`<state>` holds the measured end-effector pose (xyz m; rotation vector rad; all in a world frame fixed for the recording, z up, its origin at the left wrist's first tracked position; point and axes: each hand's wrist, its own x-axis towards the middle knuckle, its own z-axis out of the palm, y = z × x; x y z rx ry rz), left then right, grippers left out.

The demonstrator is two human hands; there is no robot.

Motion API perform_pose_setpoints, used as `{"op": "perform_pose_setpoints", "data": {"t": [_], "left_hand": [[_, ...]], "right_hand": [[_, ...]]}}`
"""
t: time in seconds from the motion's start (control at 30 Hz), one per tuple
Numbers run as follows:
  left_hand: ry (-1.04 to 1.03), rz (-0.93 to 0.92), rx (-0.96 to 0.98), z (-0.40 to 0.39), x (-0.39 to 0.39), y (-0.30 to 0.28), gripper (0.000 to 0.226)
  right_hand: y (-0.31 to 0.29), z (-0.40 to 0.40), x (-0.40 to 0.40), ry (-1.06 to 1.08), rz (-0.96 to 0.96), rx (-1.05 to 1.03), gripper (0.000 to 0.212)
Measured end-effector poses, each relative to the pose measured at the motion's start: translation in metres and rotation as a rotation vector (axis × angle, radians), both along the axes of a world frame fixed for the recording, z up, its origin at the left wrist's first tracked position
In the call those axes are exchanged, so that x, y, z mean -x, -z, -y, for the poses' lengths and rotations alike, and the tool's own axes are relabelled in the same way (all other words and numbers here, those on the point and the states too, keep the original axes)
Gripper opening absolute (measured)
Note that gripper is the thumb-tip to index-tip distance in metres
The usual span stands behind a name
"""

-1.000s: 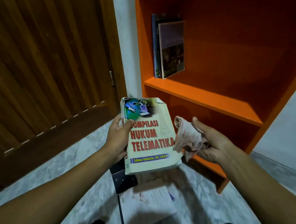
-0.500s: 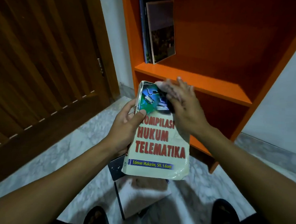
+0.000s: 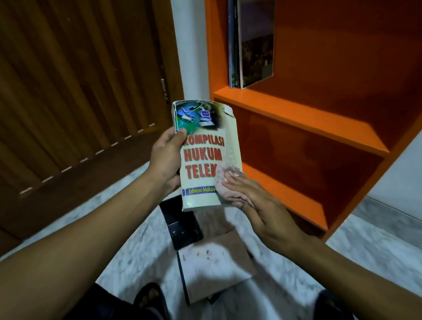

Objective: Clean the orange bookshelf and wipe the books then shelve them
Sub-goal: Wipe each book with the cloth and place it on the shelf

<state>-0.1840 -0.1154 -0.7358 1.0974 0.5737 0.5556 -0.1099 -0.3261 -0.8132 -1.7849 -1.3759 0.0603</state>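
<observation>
The left hand (image 3: 167,157) grips the cream book (image 3: 205,157) by its spine edge, thumb on the cover. The right hand (image 3: 259,207), fingers flat, presses a pinkish cloth (image 3: 224,183) on the cover's lower right corner, blurred. Below lie more books (image 3: 213,264) on the marble floor (image 3: 135,249); beyond, the orange bookshelf (image 3: 304,116) holds upright books (image 3: 255,39).

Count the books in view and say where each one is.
At least 5: one cream paperback in the left hand; two or three upright on the orange shelf; a black one and a pale one on the floor. More may be hidden.
</observation>
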Motion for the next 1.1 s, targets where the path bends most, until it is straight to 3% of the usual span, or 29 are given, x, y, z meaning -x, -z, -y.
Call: {"op": "perform_pose_setpoints", "data": {"t": [0.1, 0.2, 0.27, 0.43, 0.57, 0.67, 0.73, 1.1], "left_hand": [[-0.044, -0.017, -0.017, -0.013, 0.006, -0.002, 0.030], [-0.036, -0.053, -0.062, -0.018, 0.012, -0.002, 0.027], [-0.020, -0.083, -0.102, -0.017, 0.014, 0.002, 0.029], [0.115, -0.113, -0.197, 0.008, 0.016, 0.004, 0.030], [0.258, -0.103, -0.261, 0.040, 0.011, 0.003, 0.024], [0.306, -0.081, -0.276, 0.057, 0.001, 0.010, 0.022], [0.281, -0.081, -0.222, 0.062, -0.004, 0.014, 0.020], [-0.126, -0.064, 0.067, 0.013, -0.015, 0.016, 0.028]], "right_hand": [[0.002, 0.006, 0.009, -0.058, -0.088, 0.046, 0.031], [-0.018, 0.008, 0.008, -0.043, -0.324, 0.056, 0.021], [-0.036, 0.005, -0.001, 0.042, -0.519, -0.042, 0.021], [-0.072, -0.007, -0.030, 0.347, -0.691, -0.318, 0.031], [-0.087, -0.029, -0.034, 0.403, -0.481, -0.428, 0.032], [-0.066, -0.046, -0.033, 0.441, -0.036, -0.155, 0.044], [-0.055, -0.050, -0.029, 0.431, 0.152, -0.042, 0.048], [-0.002, -0.033, 0.023, -0.102, 0.133, 0.062, 0.045]]}}
